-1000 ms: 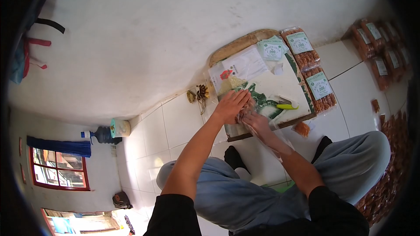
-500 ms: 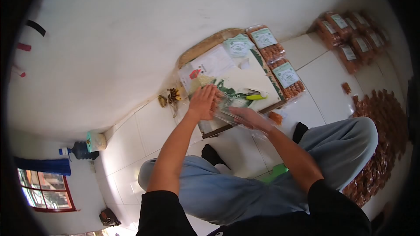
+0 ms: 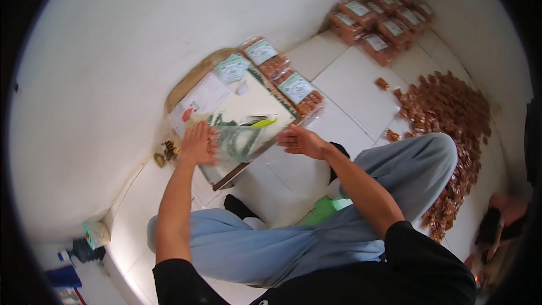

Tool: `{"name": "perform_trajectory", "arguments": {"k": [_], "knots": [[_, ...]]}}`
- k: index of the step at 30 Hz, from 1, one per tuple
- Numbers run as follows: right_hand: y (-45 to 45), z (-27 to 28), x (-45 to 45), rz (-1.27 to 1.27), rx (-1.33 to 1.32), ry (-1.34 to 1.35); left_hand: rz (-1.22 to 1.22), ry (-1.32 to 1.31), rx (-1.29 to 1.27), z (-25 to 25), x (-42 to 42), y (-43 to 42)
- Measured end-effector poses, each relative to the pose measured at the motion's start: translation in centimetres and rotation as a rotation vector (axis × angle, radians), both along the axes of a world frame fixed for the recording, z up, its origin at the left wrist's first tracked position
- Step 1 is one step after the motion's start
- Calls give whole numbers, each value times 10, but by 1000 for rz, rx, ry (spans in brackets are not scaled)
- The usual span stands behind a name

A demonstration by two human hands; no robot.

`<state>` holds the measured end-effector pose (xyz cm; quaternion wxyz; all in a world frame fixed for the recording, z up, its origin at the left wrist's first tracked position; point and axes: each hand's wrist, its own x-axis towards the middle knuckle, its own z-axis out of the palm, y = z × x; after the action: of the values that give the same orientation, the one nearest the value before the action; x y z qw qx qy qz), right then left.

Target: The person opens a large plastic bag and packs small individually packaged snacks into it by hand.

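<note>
A clear plastic bag [image 3: 240,140] with brown pieces at its left end lies across the low white-topped board [image 3: 257,99]. My left hand [image 3: 196,144] rests flat over the filled end, fingers stretched out. My right hand [image 3: 302,140] is at the bag's other end, past the board's front edge, its fingers extended and slightly apart. Whether it touches the film I cannot tell. Behind the bag lies a yellow-green handled tool [image 3: 265,121], perhaps a cutter. Pale green labels [image 3: 232,68] and a stack of clear plastic sheets [image 3: 200,95] lie farther back on the board.
Two labelled packs [image 3: 265,56] of brown pieces stand along the board's right side. More packs [image 3: 384,22] are stacked in the corner. A large heap of wrapped brown pieces [image 3: 446,107] covers the floor at right. Part of another person [image 3: 499,220] shows at lower right.
The view has swung right, so the board appears farther left. My right hand has moved off the bag's middle toward its far end; my left hand stays on the filled end.
</note>
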<state>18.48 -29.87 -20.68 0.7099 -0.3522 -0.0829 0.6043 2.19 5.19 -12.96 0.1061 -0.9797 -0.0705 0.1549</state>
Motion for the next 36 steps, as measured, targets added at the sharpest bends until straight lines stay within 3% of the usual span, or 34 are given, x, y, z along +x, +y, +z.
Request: {"name": "perform_trajectory", "arguments": {"k": [3,5,9,12,16,18,22,26,28,32,36], "knots": [[-1,23,-8,-9,-134,-100,-38,-25,-100,4,7,0],[1,26,-12,35,-307,-588,-108,48,-125,7,12,-1],[-14,33,10,32,-440,-553,-221,153,-72,9,14,6],[-46,6,52,64,-579,-664,-183,141,-126,35,16,-2],[-124,-25,108,65,-1038,-887,-51,215,-241,91,16,-31],[-177,-60,123,102,-1429,-1341,41,240,-346,120,19,-57],[-267,-70,128,335,-1736,-1424,73,148,-502,130,15,-82],[-302,-71,122,536,-1714,-1528,129,135,-492,140,21,-110],[-304,-78,119,274,-1656,-1412,152,157,-518,136,24,-111],[-303,-85,125,287,-1613,-1437,149,184,-507,123,29,-105],[-302,-81,134,173,-1692,-1294,153,149,-509,116,30,-99]]}}
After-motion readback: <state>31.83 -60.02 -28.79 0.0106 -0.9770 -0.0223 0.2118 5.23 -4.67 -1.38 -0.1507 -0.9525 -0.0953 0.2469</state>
